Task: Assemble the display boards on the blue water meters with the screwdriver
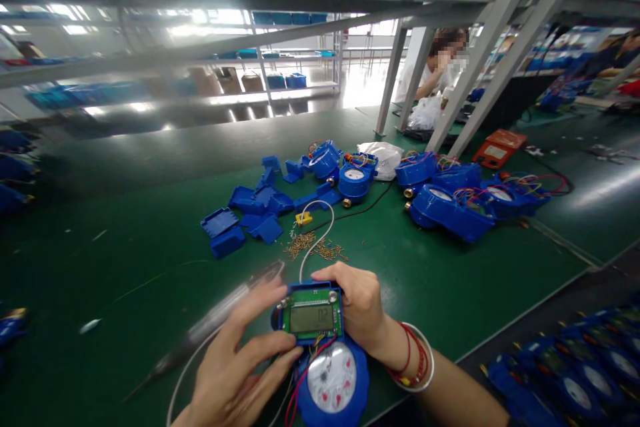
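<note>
A blue water meter [364, 383] with a white round dial faces me at the lower middle. Its upper box is uncovered, showing a green circuit board and a small display [311, 319]; red and yellow wires run below. My right hand [361, 300] is closed round the box's right side. Stretched and apart, the fingers of my left hand [240, 353] touch the box's left edge, and its thumb is hidden. Behind that hand a grey electric screwdriver [215, 317] lies on the green table, bit pointing lower left. Small brass screws [313, 247] are heaped beyond the meter.
Blue plastic covers [263, 200] lie behind the screws, near a yellow piece [303, 219]. More blue meters [445, 203] with loose wires stand back right, by an orange box [500, 148]. Meters [575, 373] fill the lower right. Slanted metal posts [495, 53] rise near a seated person [433, 73].
</note>
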Available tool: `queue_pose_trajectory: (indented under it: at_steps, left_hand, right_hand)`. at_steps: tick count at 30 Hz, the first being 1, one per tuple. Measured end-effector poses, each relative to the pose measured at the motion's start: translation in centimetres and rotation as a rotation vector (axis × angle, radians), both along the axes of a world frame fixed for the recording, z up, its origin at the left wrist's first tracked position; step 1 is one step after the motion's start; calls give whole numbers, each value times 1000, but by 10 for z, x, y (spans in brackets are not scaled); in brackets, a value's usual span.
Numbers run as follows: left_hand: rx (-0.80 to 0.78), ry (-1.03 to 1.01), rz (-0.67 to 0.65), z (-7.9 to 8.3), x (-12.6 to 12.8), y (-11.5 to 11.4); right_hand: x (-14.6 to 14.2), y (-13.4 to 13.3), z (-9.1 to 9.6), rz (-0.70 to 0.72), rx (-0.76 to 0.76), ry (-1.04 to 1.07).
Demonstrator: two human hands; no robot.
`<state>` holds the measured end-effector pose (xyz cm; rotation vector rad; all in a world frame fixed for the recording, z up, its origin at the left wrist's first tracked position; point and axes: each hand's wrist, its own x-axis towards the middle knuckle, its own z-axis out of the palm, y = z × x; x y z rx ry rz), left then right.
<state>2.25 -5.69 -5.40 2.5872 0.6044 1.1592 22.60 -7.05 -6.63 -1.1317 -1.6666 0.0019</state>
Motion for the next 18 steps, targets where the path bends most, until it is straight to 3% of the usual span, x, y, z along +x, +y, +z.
queue_pose_trajectory:
  at_steps: [8, 14, 18]
  left_hand:
    - [194, 75, 77, 1, 6, 0]
    - [109, 67, 101, -2, 6, 1]
    - [85, 13, 296, 1, 0, -17]
  right_hand:
    - [-6, 2, -3, -47, -4, 24]
    - [-5, 3, -2, -65, 23, -12]
    - [-3, 0, 0, -38, 71, -49]
